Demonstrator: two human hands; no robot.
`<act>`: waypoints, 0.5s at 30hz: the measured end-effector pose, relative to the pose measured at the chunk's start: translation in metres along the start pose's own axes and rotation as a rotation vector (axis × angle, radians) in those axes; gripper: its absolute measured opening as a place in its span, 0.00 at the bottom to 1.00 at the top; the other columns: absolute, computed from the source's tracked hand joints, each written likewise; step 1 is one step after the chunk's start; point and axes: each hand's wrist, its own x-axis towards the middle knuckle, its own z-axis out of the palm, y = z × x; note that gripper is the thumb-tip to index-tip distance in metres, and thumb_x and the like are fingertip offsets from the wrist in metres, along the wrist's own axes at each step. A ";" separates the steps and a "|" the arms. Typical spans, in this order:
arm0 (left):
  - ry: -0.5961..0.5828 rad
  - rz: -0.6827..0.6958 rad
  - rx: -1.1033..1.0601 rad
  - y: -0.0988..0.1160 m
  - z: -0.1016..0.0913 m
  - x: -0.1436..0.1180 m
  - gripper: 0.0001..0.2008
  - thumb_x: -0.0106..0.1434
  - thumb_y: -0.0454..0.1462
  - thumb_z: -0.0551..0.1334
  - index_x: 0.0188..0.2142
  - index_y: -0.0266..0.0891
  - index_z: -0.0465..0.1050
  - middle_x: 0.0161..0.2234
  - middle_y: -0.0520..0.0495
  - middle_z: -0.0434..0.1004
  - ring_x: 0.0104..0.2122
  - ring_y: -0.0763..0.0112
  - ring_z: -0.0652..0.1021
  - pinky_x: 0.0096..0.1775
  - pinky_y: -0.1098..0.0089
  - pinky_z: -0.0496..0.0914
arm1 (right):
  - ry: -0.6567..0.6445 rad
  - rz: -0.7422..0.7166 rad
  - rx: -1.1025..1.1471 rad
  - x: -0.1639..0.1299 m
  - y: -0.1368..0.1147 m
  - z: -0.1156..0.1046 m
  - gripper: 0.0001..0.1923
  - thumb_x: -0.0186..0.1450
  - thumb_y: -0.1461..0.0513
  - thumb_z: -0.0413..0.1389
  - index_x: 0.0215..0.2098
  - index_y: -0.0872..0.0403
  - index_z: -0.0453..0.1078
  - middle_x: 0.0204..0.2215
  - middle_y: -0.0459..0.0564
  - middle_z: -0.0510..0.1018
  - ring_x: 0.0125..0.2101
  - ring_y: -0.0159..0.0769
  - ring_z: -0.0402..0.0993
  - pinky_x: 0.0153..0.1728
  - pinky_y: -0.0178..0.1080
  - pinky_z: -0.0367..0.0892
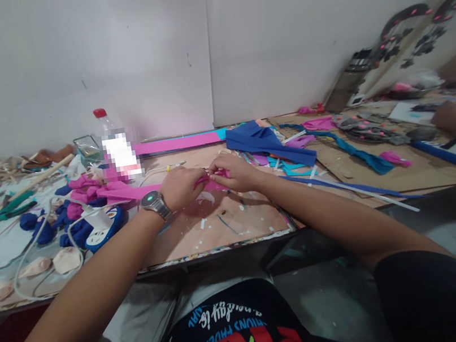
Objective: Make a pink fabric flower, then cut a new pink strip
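Two hands at work, left hand [181, 186] and right hand [234, 173], pinching one pink strip [128, 192] between them. One wristwatch [154, 202]. One plastic bottle [114, 142] with a red cap. One glass jar [87, 148]. One white and blue power strip [102, 228]. One pair of green-handled pliers [13, 207]. One folded blue sheet [269, 143]. One worktop [236, 224]. Blue and pink petals at left too jumbled to count.

Pink foam strip [128, 192], blue foam sheet [264, 144], red bottle cap [99, 113]
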 end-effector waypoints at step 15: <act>0.008 0.180 0.223 0.005 -0.006 0.001 0.11 0.71 0.37 0.56 0.43 0.37 0.77 0.37 0.41 0.83 0.38 0.60 0.81 0.46 0.58 0.65 | -0.042 -0.089 -0.148 -0.001 0.002 0.004 0.04 0.67 0.63 0.57 0.37 0.54 0.74 0.32 0.53 0.79 0.38 0.44 0.71 0.44 0.45 0.61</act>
